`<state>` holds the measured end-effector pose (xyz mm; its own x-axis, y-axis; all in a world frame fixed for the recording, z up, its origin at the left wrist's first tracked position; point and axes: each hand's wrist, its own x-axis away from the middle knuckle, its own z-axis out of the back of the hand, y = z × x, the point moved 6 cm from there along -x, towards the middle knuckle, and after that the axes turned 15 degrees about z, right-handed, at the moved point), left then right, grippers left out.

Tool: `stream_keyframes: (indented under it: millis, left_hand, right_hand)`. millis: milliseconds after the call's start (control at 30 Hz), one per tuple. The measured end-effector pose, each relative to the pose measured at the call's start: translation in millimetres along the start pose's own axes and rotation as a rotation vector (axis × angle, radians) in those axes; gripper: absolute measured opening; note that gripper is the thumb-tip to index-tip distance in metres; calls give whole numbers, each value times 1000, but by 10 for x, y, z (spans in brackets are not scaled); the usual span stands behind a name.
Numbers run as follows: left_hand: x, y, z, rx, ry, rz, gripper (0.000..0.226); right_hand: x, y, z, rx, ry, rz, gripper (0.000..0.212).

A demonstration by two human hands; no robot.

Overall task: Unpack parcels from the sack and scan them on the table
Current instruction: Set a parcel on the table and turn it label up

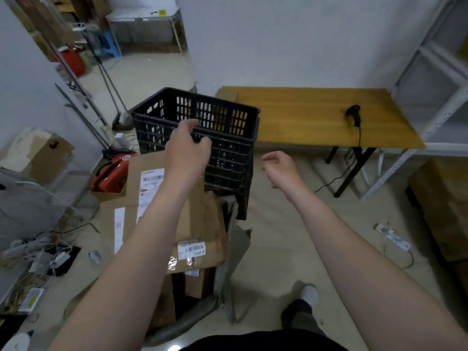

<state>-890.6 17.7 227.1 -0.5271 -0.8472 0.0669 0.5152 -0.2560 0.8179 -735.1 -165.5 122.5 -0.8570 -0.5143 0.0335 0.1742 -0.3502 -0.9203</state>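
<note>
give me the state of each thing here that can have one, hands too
black crate: upright, top open
left hand: fingers curled at the black crate's near rim, grip unclear
right hand: loosely curled in the air, holding nothing
scanner: lying on the table, untouched, cable trailing off the edge
sack: open, slumped on the floor
parcels: taped shut, labels up, piled at the sack

Large brown carton (pixel 133 173): white shipping labels on top, lying tilted on the floor pile. Just right of it, a smaller crumpled parcel (pixel 210 231), taped, with a barcode label on its near face. A small box (pixel 195 282) sits beneath that one. Grey sack (pixel 238 249): slack and open around the pile's right side. Black handheld scanner (pixel 354 114) lies on the wooden bench (pixel 291 117), its cable (pixel 359 135) running off the front edge.
</note>
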Motion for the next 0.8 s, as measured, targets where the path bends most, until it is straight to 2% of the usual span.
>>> stream_keyframes:
  millis: [233,433,600,800]
  left_hand:
    - [-390,776,-1416,-99,-189,-36,47]
    - [-790,1345,-2863,-159,-407,93,41]
    - [-1150,1714,-3906,-170,-504,156,34]
    - [-1737,1839,-4607,-167,-567,198,29]
  right_hand:
    - [-934,313,1160,100,-6,31,9]
    - [-1790,726,2141,233,-103,10,19]
    - [-2541,1086,2851,257,-111,-40,13]
    - [-3323,1386,3123,289,-154,-67,14]
